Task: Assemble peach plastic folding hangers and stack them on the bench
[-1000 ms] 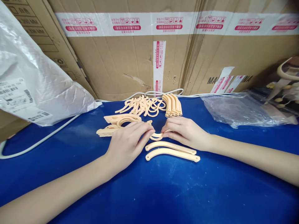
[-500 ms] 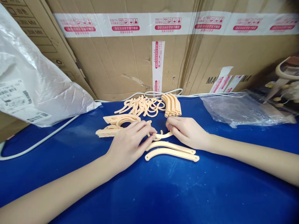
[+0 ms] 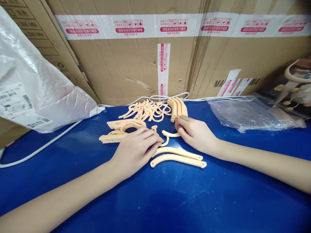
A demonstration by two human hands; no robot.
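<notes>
My left hand is closed, thumb and fingers pinched on a cream hook whose curved end shows past the fingertips. In my right hand is a curved cream hanger arm, its free end pointing left just above the hook; the two pieces look apart. Below the hands, two more curved arms, an upper arm and a lower arm, lie side by side on the blue table. Behind my left hand lies a stack of flat cream pieces, partly hidden by it.
Farther back are a pile of loose hooks and a neat stack of curved arms. A white cable runs along the table. Cardboard boxes stand behind, a white mailing bag at left, a clear plastic bag at right.
My right hand has moved slightly up and right with the hanger arm, whose left end has come away from my left fingertips. My left hand stays nearly in place.
</notes>
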